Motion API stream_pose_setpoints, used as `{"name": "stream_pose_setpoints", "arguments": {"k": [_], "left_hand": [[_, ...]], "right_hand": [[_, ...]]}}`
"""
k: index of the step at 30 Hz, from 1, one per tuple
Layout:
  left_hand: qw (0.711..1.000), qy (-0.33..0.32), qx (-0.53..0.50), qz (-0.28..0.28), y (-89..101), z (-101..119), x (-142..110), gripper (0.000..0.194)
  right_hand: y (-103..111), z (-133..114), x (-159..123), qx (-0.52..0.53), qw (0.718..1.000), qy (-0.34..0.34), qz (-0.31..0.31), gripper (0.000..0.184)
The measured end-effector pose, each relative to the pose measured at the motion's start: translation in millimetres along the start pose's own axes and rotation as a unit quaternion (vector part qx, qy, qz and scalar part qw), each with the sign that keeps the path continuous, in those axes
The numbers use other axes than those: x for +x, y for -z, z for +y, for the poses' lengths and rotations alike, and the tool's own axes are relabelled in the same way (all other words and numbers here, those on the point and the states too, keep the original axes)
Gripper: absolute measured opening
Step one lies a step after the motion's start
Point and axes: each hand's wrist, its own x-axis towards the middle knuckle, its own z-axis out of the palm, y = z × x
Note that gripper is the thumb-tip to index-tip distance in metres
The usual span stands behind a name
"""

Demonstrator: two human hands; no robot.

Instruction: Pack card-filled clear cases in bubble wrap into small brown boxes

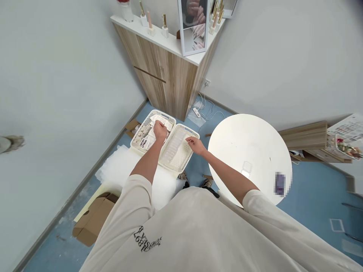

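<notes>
Two white perforated plastic baskets sit side by side in front of me. Over the left basket point(135, 144), my left hand point(160, 131) has its fingers curled in a closed grip among white packets point(147, 141); what it holds, if anything, is hidden. The right basket point(185, 166) contains a row of clear plastic cases point(173, 145) along its left side. My right hand point(195, 145) hovers at that basket's right part, thumb and fingers drawn together in a pinch. Anything between those fingertips is too small to make out.
White foam sheets point(119, 166) lie beneath and beside the baskets. A brown cardboard box point(95, 217) is at lower left. The round white table point(249, 132) on the right bears a small clear case point(247, 166). Ahead stands a wooden cabinet point(170, 71); a power strip point(196, 112) lies on the floor.
</notes>
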Motion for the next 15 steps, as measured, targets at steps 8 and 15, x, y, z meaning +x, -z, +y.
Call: {"name": "stream_pose_setpoints", "arguments": {"k": [8, 15], "left_hand": [[0.998, -0.064, 0.018, 0.011, 48.2, 0.5, -32.8, 0.027], [0.994, -0.069, -0.077, -0.019, 39.2, 26.1, -73.2, 0.029]], "right_hand": [[-23.2, -11.1, 2.6, 0.020, 0.999, 0.045, -0.021, 0.027], [-22.8, -22.3, -10.9, -0.017, 0.996, 0.083, 0.041, 0.025]]}}
